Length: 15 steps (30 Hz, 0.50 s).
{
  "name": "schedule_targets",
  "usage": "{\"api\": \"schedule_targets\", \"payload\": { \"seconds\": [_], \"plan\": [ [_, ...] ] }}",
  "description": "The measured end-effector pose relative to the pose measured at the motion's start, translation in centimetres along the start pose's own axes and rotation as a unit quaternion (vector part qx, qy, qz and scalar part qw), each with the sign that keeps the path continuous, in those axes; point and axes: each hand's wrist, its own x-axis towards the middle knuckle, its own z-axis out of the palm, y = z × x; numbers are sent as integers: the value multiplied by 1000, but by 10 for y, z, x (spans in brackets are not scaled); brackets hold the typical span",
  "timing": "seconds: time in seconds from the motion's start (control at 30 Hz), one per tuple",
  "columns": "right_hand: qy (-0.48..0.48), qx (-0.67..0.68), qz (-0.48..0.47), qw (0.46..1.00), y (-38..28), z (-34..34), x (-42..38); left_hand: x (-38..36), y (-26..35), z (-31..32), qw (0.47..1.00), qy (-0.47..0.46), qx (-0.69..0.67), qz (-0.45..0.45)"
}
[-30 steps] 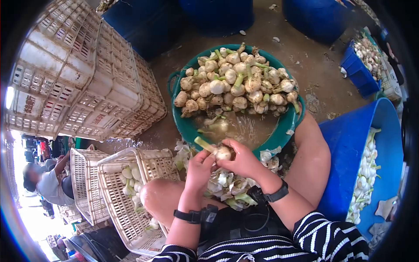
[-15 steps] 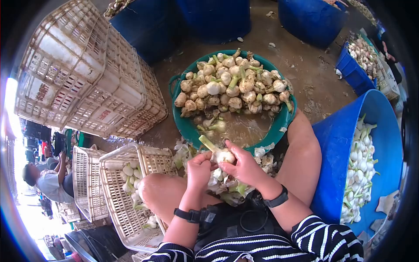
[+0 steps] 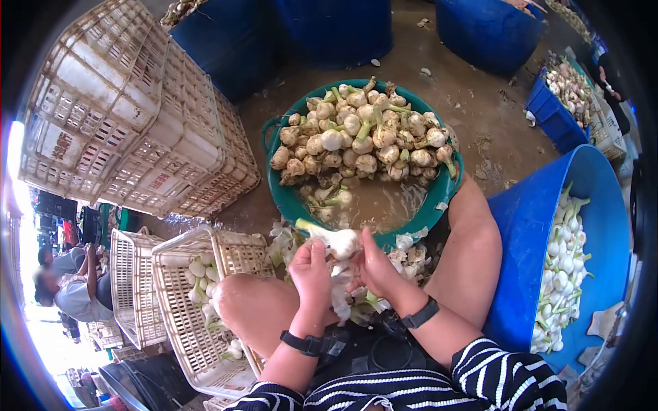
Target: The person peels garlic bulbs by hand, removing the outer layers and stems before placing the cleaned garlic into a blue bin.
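Observation:
Between my hands is a garlic bulb (image 3: 341,243) with a white, cleaned-looking surface; its green-tipped stem points up and left. My left hand (image 3: 312,275) grips it from the left, thumb along the neck. At the bulb's right side, my right hand (image 3: 379,267) closes on it with thumb and fingers. Pale loose skins (image 3: 343,305) hang or lie beneath the hands. Just beyond stands a green tub (image 3: 277,181) of murky water, heaped with unpeeled, soil-stained garlic bulbs (image 3: 363,137).
On the left, a white crate (image 3: 199,353) holds white bulbs, beside tall stacked crates (image 3: 154,130). A blue bin (image 3: 510,260) with white bulbs stands by my right knee. Blue barrels (image 3: 336,34) line the wet floor ahead. Another person (image 3: 79,294) sits far left.
The garlic bulb has turned and its upper side now looks whiter and smoother. My right thumb has shifted to its right end, and the stem points farther left.

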Motion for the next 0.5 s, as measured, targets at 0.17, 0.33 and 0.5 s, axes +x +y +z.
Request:
{"api": "schedule_targets", "payload": {
  "seconds": [0.17, 0.33, 0.5],
  "plan": [
    [113, -313, -200, 921, 1, 1, -5, -1, 0, -11, 934, -38, 315, 163],
    [-55, 22, 48, 997, -7, 0, -8, 3, 3, -6, 981, -121, -134, -69],
    [11, -100, 16, 995, -3, -7, -10, 19, -12, -33, 992, -77, 70, 67]
  ]
}}
